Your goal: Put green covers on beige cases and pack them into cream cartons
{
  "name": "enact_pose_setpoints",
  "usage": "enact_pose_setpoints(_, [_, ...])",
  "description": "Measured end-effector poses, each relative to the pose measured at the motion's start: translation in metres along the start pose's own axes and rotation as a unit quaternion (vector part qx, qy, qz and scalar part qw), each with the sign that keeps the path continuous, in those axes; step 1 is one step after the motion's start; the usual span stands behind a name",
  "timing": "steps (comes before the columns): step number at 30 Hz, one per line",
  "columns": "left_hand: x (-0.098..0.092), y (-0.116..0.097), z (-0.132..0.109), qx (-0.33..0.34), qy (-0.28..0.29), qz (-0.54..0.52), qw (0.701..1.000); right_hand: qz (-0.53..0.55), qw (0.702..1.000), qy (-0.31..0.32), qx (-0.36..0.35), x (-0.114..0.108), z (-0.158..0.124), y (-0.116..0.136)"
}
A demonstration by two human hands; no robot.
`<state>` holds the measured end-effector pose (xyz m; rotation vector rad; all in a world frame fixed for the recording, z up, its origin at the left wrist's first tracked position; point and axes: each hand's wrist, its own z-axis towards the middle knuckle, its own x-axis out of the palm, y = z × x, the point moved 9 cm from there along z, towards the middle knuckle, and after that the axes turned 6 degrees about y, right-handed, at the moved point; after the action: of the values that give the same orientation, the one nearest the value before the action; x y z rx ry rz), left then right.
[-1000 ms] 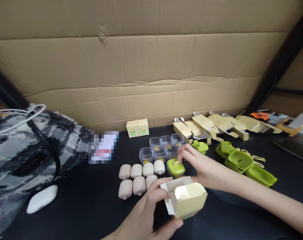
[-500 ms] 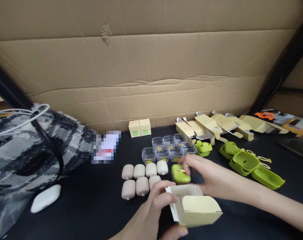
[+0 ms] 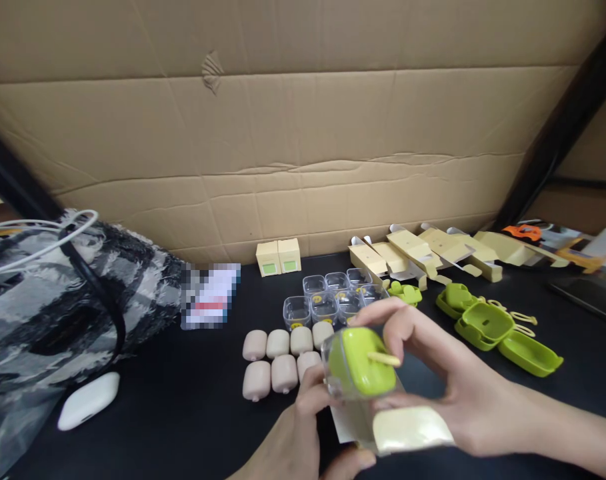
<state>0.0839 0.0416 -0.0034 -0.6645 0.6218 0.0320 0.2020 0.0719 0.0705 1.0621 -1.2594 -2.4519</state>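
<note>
Head view puts both hands low in the middle, over the near part of the black table. The right hand is closed on a clear plastic box with a lime-green case inside, forefinger over the top and thumb beneath. This pinch at one end seems to leave the other end free. The left hand is wrapped around a pale yellow carton from the left and below, apparently steadying it with its open mouth turned up towards the box. The carton's flap is folded out to the near right, clear of that mouth. The box sits right at the mouth, but whether it is partly inside cannot be told. Behind the hands the stock lies sorted by kind, probably to keep each within reach: two rows of beige cases, a cluster of empty clear boxes just beyond them, two closed small cartons against the cardboard wall, flat unfolded cartons far right, and open green cases near right. A patterned bag and a white rounded object lie off to the left, well apart.
</note>
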Motion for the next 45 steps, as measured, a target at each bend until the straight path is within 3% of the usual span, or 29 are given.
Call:
enact_pose_setpoints(6, [0.0,-0.003,0.002,0.037,-0.013,-0.031,0.999,-0.048,0.996,0.077,-0.013,0.004,-0.011,0.005])
enact_pose_setpoints(12, [0.0,-0.008,0.009,0.008,0.02,-0.023,1.0,-0.15,0.979,0.136,-0.018,0.006,-0.01,0.013])
enact_pose_setpoints(17, [-0.002,-0.009,0.01,0.0,0.022,-0.027,0.999,-0.192,0.974,0.115,-0.013,0.004,-0.007,0.018])
enact_pose_setpoints(22, [-0.002,-0.008,0.007,0.006,0.026,-0.019,0.999,-0.174,0.974,0.146,0.02,0.011,-0.005,0.005])
enact_pose_setpoints(28, [-0.002,-0.008,0.006,0.02,-0.001,-0.021,1.0,-0.21,0.962,0.176,-0.004,0.02,-0.005,0.007])
enact_pose_setpoints(33, [-0.007,-0.009,0.003,0.057,-0.051,-0.052,0.996,-0.229,0.958,0.173,0.021,0.017,-0.005,0.006])
enact_pose_setpoints(36, [-0.004,-0.004,0.004,0.022,-0.009,-0.016,1.0,-0.177,0.968,0.17,0.057,0.013,-0.008,0.0])
enact_pose_setpoints(39, [0.0,-0.003,0.004,-0.01,0.059,0.032,0.998,-0.125,0.984,0.106,0.075,-0.001,-0.011,-0.006])
enact_pose_setpoints(41, [-0.001,-0.007,0.004,-0.005,0.074,0.054,0.996,-0.105,0.989,0.077,0.071,-0.009,-0.014,-0.008])
enact_pose_setpoints(45, [-0.004,-0.011,0.006,-0.008,0.084,0.099,0.991,-0.066,0.991,0.113,0.027,-0.007,-0.015,-0.008])
